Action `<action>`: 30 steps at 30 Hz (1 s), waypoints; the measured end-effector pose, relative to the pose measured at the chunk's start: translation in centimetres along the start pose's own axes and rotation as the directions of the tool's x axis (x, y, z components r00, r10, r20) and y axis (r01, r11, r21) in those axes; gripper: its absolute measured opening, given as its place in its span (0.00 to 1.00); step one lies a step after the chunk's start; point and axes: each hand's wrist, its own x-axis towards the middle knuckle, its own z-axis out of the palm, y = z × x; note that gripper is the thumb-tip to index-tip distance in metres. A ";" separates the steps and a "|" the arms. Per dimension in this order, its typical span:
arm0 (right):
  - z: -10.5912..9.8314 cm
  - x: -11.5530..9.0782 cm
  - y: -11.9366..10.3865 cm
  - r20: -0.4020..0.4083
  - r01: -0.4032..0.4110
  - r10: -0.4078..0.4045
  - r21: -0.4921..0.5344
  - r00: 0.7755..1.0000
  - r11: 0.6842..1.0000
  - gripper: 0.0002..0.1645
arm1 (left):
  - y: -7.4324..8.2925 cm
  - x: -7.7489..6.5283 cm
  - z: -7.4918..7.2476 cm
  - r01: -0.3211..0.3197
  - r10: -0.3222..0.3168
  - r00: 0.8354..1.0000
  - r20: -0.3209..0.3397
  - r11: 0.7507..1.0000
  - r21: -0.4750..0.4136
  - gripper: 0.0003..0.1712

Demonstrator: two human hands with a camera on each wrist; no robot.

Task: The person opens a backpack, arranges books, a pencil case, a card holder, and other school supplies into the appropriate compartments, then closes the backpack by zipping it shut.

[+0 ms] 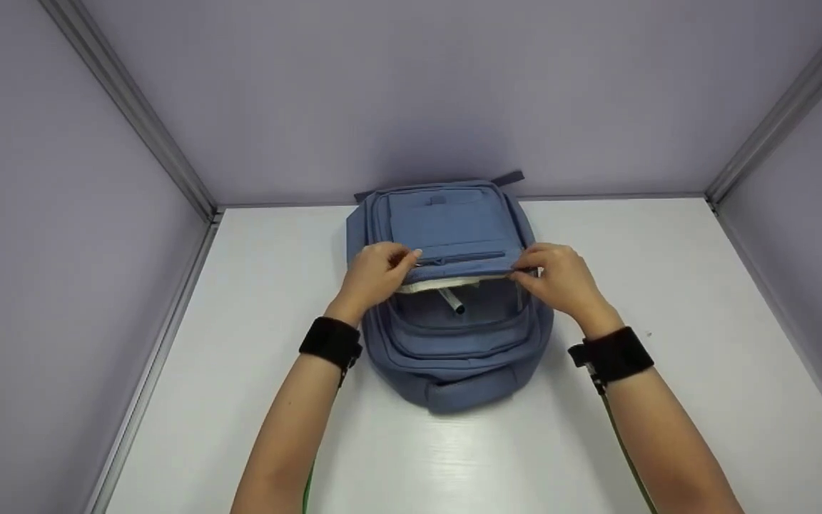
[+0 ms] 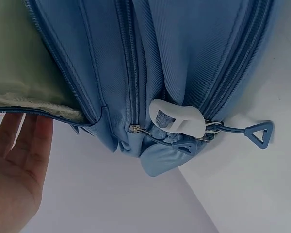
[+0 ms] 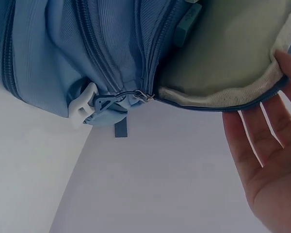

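A blue backpack (image 1: 447, 221) lies front side up, with its top handle toward me. The front pocket is unzipped, and its flap (image 1: 464, 268) is lifted, showing a pale lining (image 3: 218, 58). My left hand (image 1: 377, 275) pinches the left part of the flap's edge; its fingers lie against the outer side. At the right end, my right hand (image 1: 561, 278) pinches the same edge between thumb and fingers. Inside the pocket, a pen with a black end (image 1: 454, 301) pokes out from under the flap. A small teal block (image 3: 186, 25) also shows in there.
The backpack rests on a white table (image 1: 275, 285) close to the grey back wall (image 1: 411, 93). Side walls stand left and right. White clips (image 2: 179, 119) and triangular zipper pulls (image 2: 259, 135) hang at the bag's sides. A dark strap (image 1: 508, 178) sticks out at the far end.
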 end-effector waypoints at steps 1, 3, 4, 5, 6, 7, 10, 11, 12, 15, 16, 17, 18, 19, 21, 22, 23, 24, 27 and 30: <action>0.0 -0.3 0.0 0.016 0.010 -0.010 0.004 1.000 1.000 0.04 | 0.1 -0.1 0.1 0.005 -0.006 0.999 0.035 1.000 0.022 0.23; 0.1 -0.9 0.1 0.048 0.022 -0.023 0.016 0.999 1.000 0.04 | 0.3 -0.3 0.4 0.011 -0.019 0.994 0.108 0.997 0.078 0.26; 0.2 -1.1 0.2 0.064 0.028 -0.029 0.022 0.998 0.999 0.04 | 0.4 -0.4 0.5 0.009 -0.024 0.989 0.143 0.994 0.105 0.28; 0.3 -1.4 0.3 0.079 0.032 -0.034 0.026 0.996 0.999 0.05 | 0.5 -0.5 0.7 0.002 -0.026 0.984 0.177 0.991 0.132 0.31; 0.5 -1.7 0.4 0.094 0.035 -0.038 0.031 0.995 0.999 0.05 | 0.5 -0.6 0.8 -0.009 -0.025 0.978 0.207 0.987 0.160 0.33; 0.6 -1.9 0.4 0.110 0.038 -0.042 0.035 0.993 0.999 0.05 | 0.6 -0.6 0.9 -0.019 -0.025 0.972 0.234 0.983 0.185 0.35; 1.1 -2.3 0.4 0.153 0.047 -0.052 0.037 0.987 0.998 0.06 | 0.6 -0.7 1.2 -0.051 -0.026 0.957 0.290 0.966 0.252 0.39; 1.3 -2.4 0.4 0.165 0.050 -0.055 0.035 0.985 0.998 0.06 | 0.5 -0.7 1.3 -0.063 -0.022 0.954 0.300 0.961 0.271 0.39; 1.5 -2.4 0.4 0.179 0.052 -0.058 0.035 0.982 0.998 0.06 | 0.5 -0.7 1.4 -0.072 -0.022 0.951 0.308 0.954 0.290 0.39; 1.9 -2.5 0.5 0.228 0.054 -0.064 0.050 0.972 0.997 0.05 | 0.6 -0.8 1.6 -0.095 -0.018 0.947 0.320 0.938 0.334 0.40; 2.0 -2.4 0.5 0.243 0.049 -0.063 0.064 0.968 0.997 0.05 | 0.6 -0.8 1.7 -0.102 -0.017 0.946 0.325 0.933 0.346 0.40; 2.0 -2.4 0.7 0.253 0.043 -0.062 0.079 0.965 0.996 0.04 | 0.6 -0.8 1.7 -0.109 -0.014 0.945 0.328 0.929 0.354 0.40; 2.1 -2.3 0.8 0.259 0.023 -0.049 0.103 0.965 0.994 0.05 | 0.6 -0.9 1.8 -0.114 -0.013 0.943 0.331 0.925 0.363 0.40; 2.1 -2.2 1.0 0.253 0.000 -0.032 0.125 0.967 0.992 0.06 | 0.6 -0.9 1.8 -0.118 -0.012 0.943 0.333 0.922 0.368 0.40; 2.3 -2.0 1.6 0.202 -0.050 0.018 0.157 0.979 0.986 0.07 | 0.6 -0.9 2.0 -0.121 -0.013 0.942 0.335 0.919 0.376 0.41; 2.3 -1.8 2.0 0.165 -0.082 0.054 0.165 0.985 0.983 0.08 | 0.6 -1.0 2.0 -0.120 -0.015 0.942 0.336 0.919 0.376 0.41; 2.4 -1.7 2.4 0.124 -0.121 0.101 0.173 0.987 0.977 0.09 | 0.6 -1.0 2.0 -0.117 -0.017 0.942 0.335 0.919 0.376 0.41; 2.6 -1.5 2.8 0.087 -0.164 0.151 0.178 0.985 0.970 0.10 | 0.6 -1.0 2.1 -0.115 -0.020 0.942 0.334 0.919 0.377 0.41; 3.0 -1.0 4.3 0.054 -0.284 0.279 0.156 0.959 0.946 0.17 | 0.6 -1.1 2.1 -0.108 -0.028 0.941 0.338 0.920 0.378 0.41; 3.4 -0.7 5.7 0.125 -0.368 0.354 0.118 0.927 0.922 0.25 | 0.6 -1.1 2.2 -0.104 -0.035 0.939 0.343 0.921 0.376 0.41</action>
